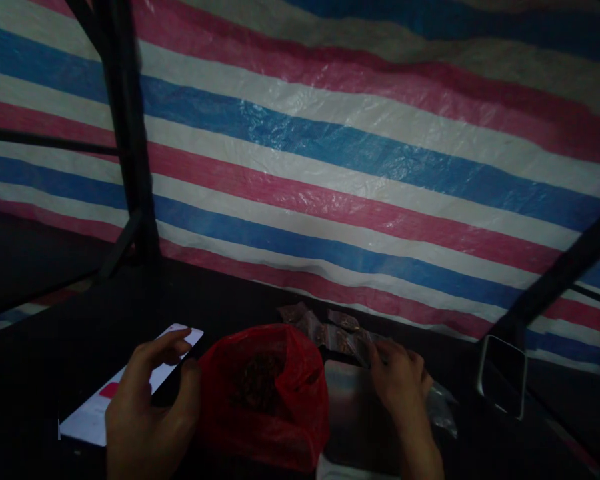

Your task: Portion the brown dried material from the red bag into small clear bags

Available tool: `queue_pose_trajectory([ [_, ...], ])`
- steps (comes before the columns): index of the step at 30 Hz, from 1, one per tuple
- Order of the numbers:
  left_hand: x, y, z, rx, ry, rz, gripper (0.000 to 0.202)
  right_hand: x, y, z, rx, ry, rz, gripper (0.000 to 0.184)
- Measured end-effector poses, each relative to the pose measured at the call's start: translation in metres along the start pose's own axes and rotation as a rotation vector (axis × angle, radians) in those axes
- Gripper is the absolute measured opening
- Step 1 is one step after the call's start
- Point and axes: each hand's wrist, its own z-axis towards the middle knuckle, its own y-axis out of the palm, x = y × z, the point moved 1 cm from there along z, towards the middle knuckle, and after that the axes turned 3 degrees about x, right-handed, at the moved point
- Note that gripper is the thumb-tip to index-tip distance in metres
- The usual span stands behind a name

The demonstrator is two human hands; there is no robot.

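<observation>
My left hand point(153, 403) hovers over the near part of a lit phone point(87, 413), its thumb and fingers apart and nothing between them. Right of it, a red plastic bag point(305, 417) stands with its mouth open, and small dark brown pieces point(260, 381) lie inside. My right hand point(400, 377) reaches over a flat metal-topped scale point(357, 413), fingers curled at a small clear plastic bag point(363, 348). Several similar filled bags point(337, 338) lie in a group beyond the scale. The dim light blurs what they contain.
A dark table point(220, 297) carries everything. Some clear plastic point(441, 408) lies right of my right wrist. Further right is a rounded dark-faced device with a pale rim point(503, 377). Dark metal posts point(127, 147) and a striped tarpaulin point(330, 173) stand behind.
</observation>
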Motion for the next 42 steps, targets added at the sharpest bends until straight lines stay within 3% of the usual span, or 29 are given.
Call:
queue_pose_trajectory([
  [2, 0.002, 0.000, -0.003, -0.030, -0.016, -0.003, 0.026, 0.002, 0.007, 0.004, -0.026, -0.004, 0.035, 0.020],
  [6, 0.004, 0.001, -0.006, -0.052, 0.085, -0.004, 0.024, 0.005, 0.009, 0.007, -0.046, 0.006, 0.069, 0.018],
  [12, 0.016, 0.000, -0.006, -0.024, 0.066, -0.075, 0.012, -0.001, -0.015, 0.017, -0.028, -0.004, 0.193, 0.035],
  [14, 0.026, 0.001, -0.007, -0.091, 0.029, -0.161, 0.013, -0.016, -0.031, 0.015, -0.053, -0.049, 0.361, 0.042],
  [16, 0.039, 0.005, -0.008, -0.232, -0.065, -0.289, 0.020, -0.041, -0.047, 0.003, -0.077, -0.117, 0.553, 0.044],
  [20, 0.061, 0.016, -0.015, -0.514, -0.326, -0.621, 0.042, -0.107, -0.064, -0.043, -0.237, -0.289, 0.758, 0.027],
  [24, 0.066, 0.021, -0.018, -0.488, -0.445, -0.749, 0.044, -0.143, -0.054, -0.082, -0.495, -0.362, 0.804, 0.022],
  [27, 0.059, 0.020, -0.018, -0.497, -0.453, -0.749, 0.038, -0.142, -0.040, -0.089, -0.549, -0.361, 0.802, 0.026],
  [31, 0.048, 0.019, -0.016, -0.592, -0.433, -0.756, 0.035, -0.133, -0.024, -0.086, -0.571, -0.375, 0.822, 0.028],
  [36, 0.044, 0.018, -0.017, -0.710, -0.395, -0.742, 0.029, -0.133, -0.014, -0.091, -0.528, -0.253, 0.782, 0.013],
  [42, 0.040, 0.013, -0.021, -0.752, -0.238, -0.600, 0.028, -0.133, -0.012, -0.092, -0.477, -0.292, 0.681, 0.028],
])
